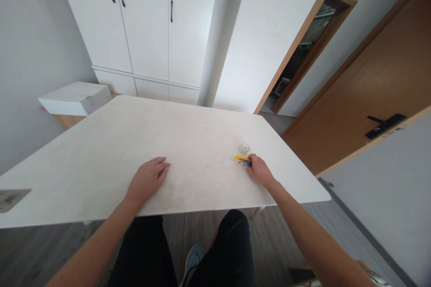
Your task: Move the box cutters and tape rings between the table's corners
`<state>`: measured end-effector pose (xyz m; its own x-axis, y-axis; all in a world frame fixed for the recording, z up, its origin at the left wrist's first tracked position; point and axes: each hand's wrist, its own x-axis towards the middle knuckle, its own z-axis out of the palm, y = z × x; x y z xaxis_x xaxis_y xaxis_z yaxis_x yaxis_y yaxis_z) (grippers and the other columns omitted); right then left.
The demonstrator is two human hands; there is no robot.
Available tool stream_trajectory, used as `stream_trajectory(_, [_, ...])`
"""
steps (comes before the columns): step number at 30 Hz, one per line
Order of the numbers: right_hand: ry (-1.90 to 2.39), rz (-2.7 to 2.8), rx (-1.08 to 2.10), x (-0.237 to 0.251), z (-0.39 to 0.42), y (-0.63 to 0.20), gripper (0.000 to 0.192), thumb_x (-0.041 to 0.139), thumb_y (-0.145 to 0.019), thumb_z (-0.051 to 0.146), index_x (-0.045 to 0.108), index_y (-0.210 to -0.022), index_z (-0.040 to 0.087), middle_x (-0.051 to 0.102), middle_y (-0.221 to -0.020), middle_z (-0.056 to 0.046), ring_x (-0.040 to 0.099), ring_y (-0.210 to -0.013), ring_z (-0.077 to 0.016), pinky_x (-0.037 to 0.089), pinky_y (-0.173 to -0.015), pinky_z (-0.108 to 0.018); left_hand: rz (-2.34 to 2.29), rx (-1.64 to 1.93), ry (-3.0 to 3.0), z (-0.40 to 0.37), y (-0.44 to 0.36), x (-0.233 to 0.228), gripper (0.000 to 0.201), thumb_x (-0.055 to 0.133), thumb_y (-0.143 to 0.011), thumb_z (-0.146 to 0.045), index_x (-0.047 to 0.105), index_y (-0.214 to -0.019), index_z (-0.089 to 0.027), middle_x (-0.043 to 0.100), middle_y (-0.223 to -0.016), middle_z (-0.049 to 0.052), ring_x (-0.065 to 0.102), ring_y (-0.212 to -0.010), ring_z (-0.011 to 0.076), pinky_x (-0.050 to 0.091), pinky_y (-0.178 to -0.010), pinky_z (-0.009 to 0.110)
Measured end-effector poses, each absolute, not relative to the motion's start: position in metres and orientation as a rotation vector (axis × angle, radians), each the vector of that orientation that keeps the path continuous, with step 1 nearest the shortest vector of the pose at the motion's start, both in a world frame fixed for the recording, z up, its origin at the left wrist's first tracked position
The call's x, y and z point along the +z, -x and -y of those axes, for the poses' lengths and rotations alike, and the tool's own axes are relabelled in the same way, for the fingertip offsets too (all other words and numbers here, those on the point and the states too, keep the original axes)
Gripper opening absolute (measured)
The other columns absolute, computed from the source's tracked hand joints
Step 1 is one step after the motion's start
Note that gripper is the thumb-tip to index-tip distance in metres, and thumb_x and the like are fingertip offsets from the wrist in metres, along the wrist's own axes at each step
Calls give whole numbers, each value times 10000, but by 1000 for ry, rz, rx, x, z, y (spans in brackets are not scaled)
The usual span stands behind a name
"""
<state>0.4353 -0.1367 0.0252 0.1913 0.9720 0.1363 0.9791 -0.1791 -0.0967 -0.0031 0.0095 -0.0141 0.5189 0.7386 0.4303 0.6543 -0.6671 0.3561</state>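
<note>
Right hand (260, 171) is out at the far right of the table, fingers curled down onto a small yellow-and-blue utility knife (242, 159), and I'd call that a light grasp on its near end rather than a full grip. From the fingertips the knife runs away to the left, long axis roughly parallel to the table's near edge, yellow end pointing toward the middle of the top. Just beyond it, nearly touching, sits a small clear roll of tape (244, 148) lying flat. Left hand (147, 180) is well apart from all that, palm down and fingers spread loose on the white matt tabletop (101, 152), holding nothing. So the right hand is clearly the nearer one. I can't see the knife's near end, since the fingers cover it, and I can't tell whether a blade is out. Down at the left edge a grey flat object (11, 198) is cut off.
</note>
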Motion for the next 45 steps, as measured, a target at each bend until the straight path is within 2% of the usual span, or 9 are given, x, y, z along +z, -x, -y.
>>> stream_trajectory(5, [2330, 1627, -62, 19, 143, -427, 343, 505, -857, 204, 520, -1199, 195, 681, -969, -77, 623, -887, -228, 437, -818, -325, -1189, 822, -2625, -9, 3, -12, 466, 377, -961, -435, 778, -1033, -210, 703, -1248, 116, 653, -1171, 285, 495, -1060, 455])
stream_trajectory(10, [2472, 1191, -3, 31, 128, -435, 342, 516, -940, 433, 574, -1215, 238, 703, -914, -57, 650, -820, -233, 437, -698, -300, -1187, 841, -2602, -9, 2, -12, 442, 396, -954, -438, 779, -1016, -227, 708, -1240, 105, 658, -1161, 283, 499, -1056, 457])
stream_trajectory(18, [2508, 1404, 42, 53, 74, -444, 570, 682, -839, 364, 570, -1371, 191, 624, -1282, -154, 644, -1059, -238, 477, -809, -287, -1200, 837, -2611, -9, 2, -13, 434, 392, -958, -414, 779, -1033, -232, 707, -1242, 102, 655, -1163, 275, 494, -1058, 451])
stream_trajectory(21, [2584, 1462, 171, 55, 62, -445, 675, 739, -774, 326, 541, -1408, 208, 667, -1244, -127, 664, -1015, -251, 486, -755, -300, -1196, 825, -2618, -8, 1, -11, 431, 391, -967, -395, 778, -1038, -219, 706, -1241, 111, 655, -1159, 276, 491, -1057, 455])
stream_trajectory(26, [2672, 1539, 180, 58, 47, -432, 574, 676, -807, 315, 559, -1362, 226, 712, -1157, -102, 681, -950, -260, 458, -673, -304, -1201, 837, -2602, -4, -1, -7, 383, 420, -966, -331, 774, -1035, -201, 705, -1232, 130, 648, -1165, 277, 486, -1054, 455])
stream_trajectory(31, [2472, 1766, 217, 67, 1, -350, 567, 666, -820, 324, 539, -1360, 208, 708, -1160, -107, 668, -962, -258, 446, -693, -308, -1247, 801, -2594, -1, -3, -3, 344, 439, -972, -285, 770, -1020, -204, 695, -1250, 126, 633, -1180, 269, 472, -1057, 447])
stream_trajectory(38, [1961, 2217, 349, 83, -84, -150, 423, 706, -786, 353, 605, -1175, 220, 718, -1085, -57, 655, -945, -229, 439, -720, -286, -1220, 835, -2544, 3, -2, -2, 257, 497, -945, -220, 753, -956, -201, 687, -1250, 116, 609, -1194, 265, 460, -1047, 450])
stream_trajectory(42, [1868, 2360, 459, 83, -113, -54, 451, 711, -797, 428, 588, -1166, 199, 707, -1115, -82, 655, -974, -236, 442, -705, -282, -1183, 888, -2503, 1, -4, -5, 190, 533, -901, -192, 721, -876, -190, 725, -1087, 108, 642, -1091, 261, 478, -1009, 454])
stream_trajectory(45, [1899, 2400, 556, 79, -126, -11, 529, 742, -775, 491, 580, -1173, 183, 695, -1158, -108, 658, -996, -249, 457, -686, -285, -1160, 1002, -2402, 0, -6, -8, 197, 538, -875, -169, 702, -982, -184, 737, -1017, 97, 657, -1036, 269, 500, -972, 455])
